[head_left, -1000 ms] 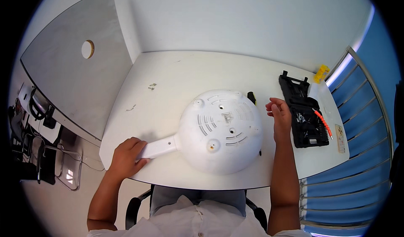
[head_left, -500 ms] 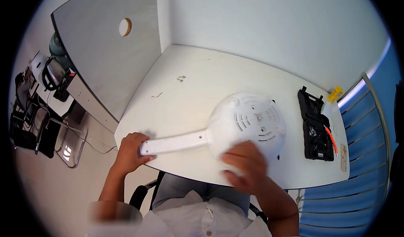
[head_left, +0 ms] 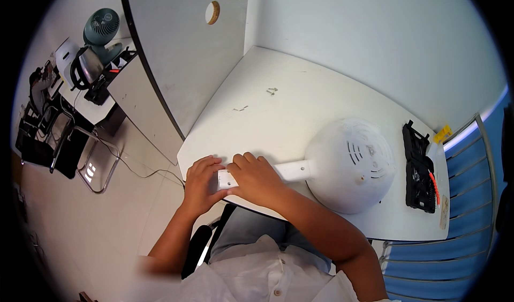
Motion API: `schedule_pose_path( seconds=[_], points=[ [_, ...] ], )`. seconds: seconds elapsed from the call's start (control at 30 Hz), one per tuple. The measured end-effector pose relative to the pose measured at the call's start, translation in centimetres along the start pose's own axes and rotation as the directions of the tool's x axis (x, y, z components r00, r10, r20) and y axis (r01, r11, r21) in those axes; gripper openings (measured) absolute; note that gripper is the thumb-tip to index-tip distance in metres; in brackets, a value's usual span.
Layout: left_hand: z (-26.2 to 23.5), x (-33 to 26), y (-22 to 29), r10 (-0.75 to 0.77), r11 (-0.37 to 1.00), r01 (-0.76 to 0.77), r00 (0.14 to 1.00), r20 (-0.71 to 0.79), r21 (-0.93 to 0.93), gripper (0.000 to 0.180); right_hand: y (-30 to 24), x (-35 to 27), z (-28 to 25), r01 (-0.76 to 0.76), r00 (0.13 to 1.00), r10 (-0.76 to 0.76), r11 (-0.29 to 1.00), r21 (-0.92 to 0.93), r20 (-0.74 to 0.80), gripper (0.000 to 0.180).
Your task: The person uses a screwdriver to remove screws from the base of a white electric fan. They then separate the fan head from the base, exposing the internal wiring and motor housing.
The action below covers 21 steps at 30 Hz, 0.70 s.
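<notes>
A white pan-shaped appliance (head_left: 342, 157) lies on the table with its slotted, domed underside up. Its long handle (head_left: 293, 170) points left toward me, with small screw holes along it. My left hand (head_left: 202, 184) is closed around the handle's end, thumb below and fingers above. Just right of it, my right hand (head_left: 252, 180) grips the handle from above, covering its middle part. The end of the handle shows between the two hands. Small screws (head_left: 272, 91) lie farther back on the white table (head_left: 300, 103), with more small pieces (head_left: 240, 108) nearer me.
An open black tool case (head_left: 417, 168) is at the right, an orange screwdriver (head_left: 434, 187) along its edge. Behind it sits a yellow item (head_left: 443, 134). A grey partition (head_left: 182, 45) borders the table's left. Beyond stand a kettle (head_left: 88, 66), a fan (head_left: 101, 28) and a chair (head_left: 64, 136).
My right hand has moved left from beside the round body onto the handle. The view has swung left, so the table appears farther right.
</notes>
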<state>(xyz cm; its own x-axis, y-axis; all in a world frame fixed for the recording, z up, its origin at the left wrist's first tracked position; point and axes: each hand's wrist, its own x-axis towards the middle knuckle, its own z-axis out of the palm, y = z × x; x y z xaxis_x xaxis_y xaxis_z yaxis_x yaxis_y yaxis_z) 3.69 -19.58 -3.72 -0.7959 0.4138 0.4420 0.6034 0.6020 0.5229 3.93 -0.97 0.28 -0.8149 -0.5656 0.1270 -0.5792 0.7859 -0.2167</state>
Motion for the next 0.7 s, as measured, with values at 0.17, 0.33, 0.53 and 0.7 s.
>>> schedule_pose_path(
  seconds=[0.17,0.33,0.53,0.7],
  points=[
    [-0.19,0.08,-0.18,-0.046,0.996,0.047,0.999,0.015,-0.071,0.056,-0.23,0.06,-0.08,0.043,0.998,-0.045,0.997,-0.058,-0.036,0.048],
    [-0.39,0.41,-0.13,-0.055,0.994,0.059,0.998,0.04,-0.097,0.054,-0.26,-0.02,-0.43,0.062,0.996,-0.067,0.996,-0.071,-0.061,0.047],
    [-0.56,0.54,0.07,-0.069,0.995,0.073,0.995,0.067,-0.061,0.057,-0.31,0.02,-0.51,0.068,0.995,-0.073,0.995,-0.079,-0.066,0.047],
    [-0.64,0.71,0.21,-0.083,0.994,0.088,0.993,0.083,-0.061,0.056,-0.24,0.02,-0.51,0.072,0.995,-0.076,0.996,-0.061,-0.066,0.047]
  ],
)
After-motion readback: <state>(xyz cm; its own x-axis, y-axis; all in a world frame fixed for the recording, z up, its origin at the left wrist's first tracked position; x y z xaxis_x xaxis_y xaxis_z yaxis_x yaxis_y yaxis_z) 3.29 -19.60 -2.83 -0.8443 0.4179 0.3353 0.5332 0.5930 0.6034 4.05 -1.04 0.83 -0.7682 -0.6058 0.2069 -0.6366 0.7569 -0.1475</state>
